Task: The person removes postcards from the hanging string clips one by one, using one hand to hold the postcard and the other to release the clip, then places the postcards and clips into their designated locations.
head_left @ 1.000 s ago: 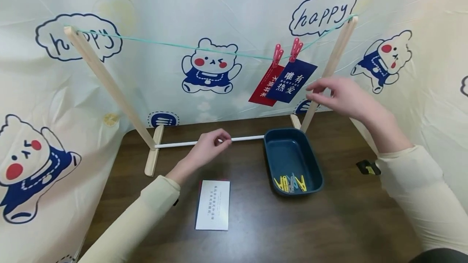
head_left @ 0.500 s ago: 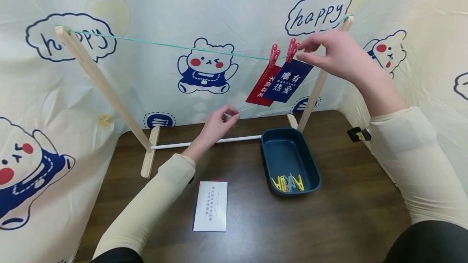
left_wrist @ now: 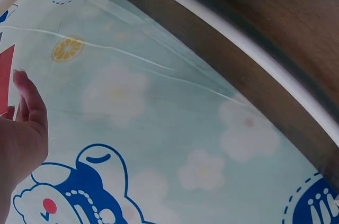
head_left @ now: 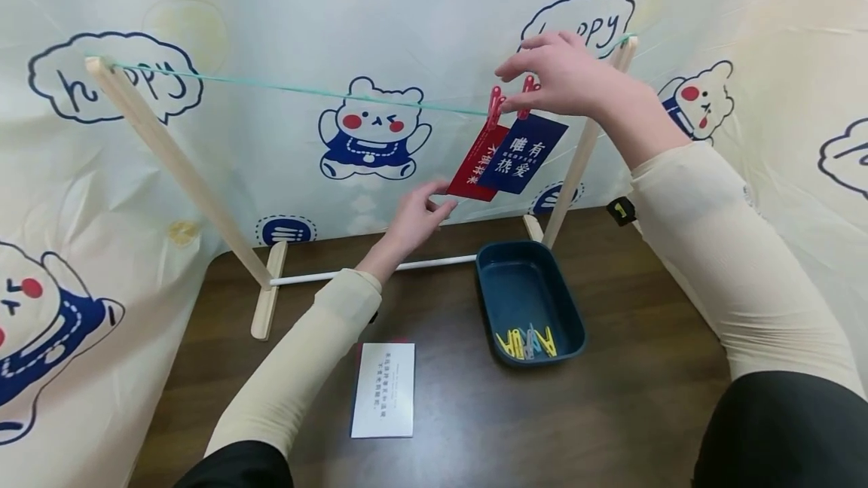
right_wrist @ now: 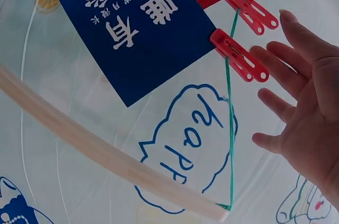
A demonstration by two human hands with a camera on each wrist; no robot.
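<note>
A red card [head_left: 469, 175] and a blue card [head_left: 522, 153] hang from the green string [head_left: 305, 89], each held by a red clothespin. My right hand [head_left: 570, 77] is at these pegs, thumb and fingers apart. In the right wrist view, the fingers of that hand [right_wrist: 307, 91] are spread beside the left card's clothespin [right_wrist: 250, 9] and the blue card's clothespin [right_wrist: 238, 54], gripping neither. My left hand [head_left: 417, 217] is at the red card's lower left corner with loosely bent fingers. The left wrist view has that hand [left_wrist: 26, 128] beside the red card [left_wrist: 5, 83]; contact is unclear.
Wooden posts [head_left: 179, 172] with a white crossbar [head_left: 434, 263] carry the string. A dark blue tray [head_left: 483, 300] on the brown table [head_left: 502, 428] holds several yellow, grey and blue clothespins [head_left: 529, 343]. A stack of cards [head_left: 383, 390] lies in front. Patterned cloth hangs behind.
My right hand has moved up and left to the clothespins. My left hand has risen and gone right to the red card's lower corner. The head view has shifted slightly.
</note>
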